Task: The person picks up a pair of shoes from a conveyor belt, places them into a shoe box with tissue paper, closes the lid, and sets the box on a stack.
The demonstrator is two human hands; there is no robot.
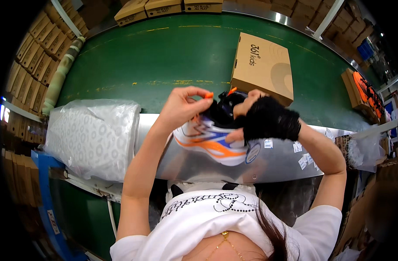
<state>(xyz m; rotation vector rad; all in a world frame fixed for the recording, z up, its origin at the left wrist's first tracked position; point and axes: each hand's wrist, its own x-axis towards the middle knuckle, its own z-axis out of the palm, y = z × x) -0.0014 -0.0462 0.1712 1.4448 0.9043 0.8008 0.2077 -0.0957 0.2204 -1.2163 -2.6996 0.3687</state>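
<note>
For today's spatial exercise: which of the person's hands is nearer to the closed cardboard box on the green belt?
Right. The right hand, in a black glove, holds the sneaker just below the cardboard box; the bare left hand is farther off, to the box's lower left.

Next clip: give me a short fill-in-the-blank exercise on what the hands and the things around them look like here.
1. Both hands hold a white, orange and blue ____.
2. The right hand wears a fingerless ____ glove; the left hand is bare.
3. The closed cardboard box lies on a ____ conveyor belt.

Missing words: shoe; black; green
</note>
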